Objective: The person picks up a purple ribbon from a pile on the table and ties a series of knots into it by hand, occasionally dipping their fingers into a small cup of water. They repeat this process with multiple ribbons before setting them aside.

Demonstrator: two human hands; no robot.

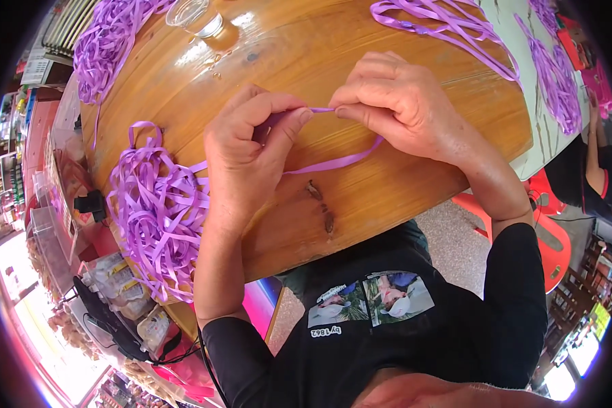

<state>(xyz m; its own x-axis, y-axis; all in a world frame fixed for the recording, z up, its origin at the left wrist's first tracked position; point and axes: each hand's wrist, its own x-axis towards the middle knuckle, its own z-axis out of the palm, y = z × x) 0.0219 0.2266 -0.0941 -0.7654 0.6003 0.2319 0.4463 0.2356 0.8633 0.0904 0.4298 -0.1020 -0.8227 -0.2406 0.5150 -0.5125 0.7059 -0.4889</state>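
Purple ribbon (336, 163) spans left hand (247, 139) to right hand (402, 98).

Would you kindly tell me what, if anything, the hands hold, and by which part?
The left hand and right hand pinch a purple ribbon either side of a short stretch; whether near an end is unclear.

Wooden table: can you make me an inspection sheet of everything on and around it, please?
Surface: wooden table with dark marks
Job's things: purple ribbon; tangled ribbon heap at left
Clutter: clear cup toward the far side
Grippers: bare left hand and right hand, both pinching the ribbon
Cables: black cord beside the left sleeve
Surroundings: red stool at right; another person's arm beyond
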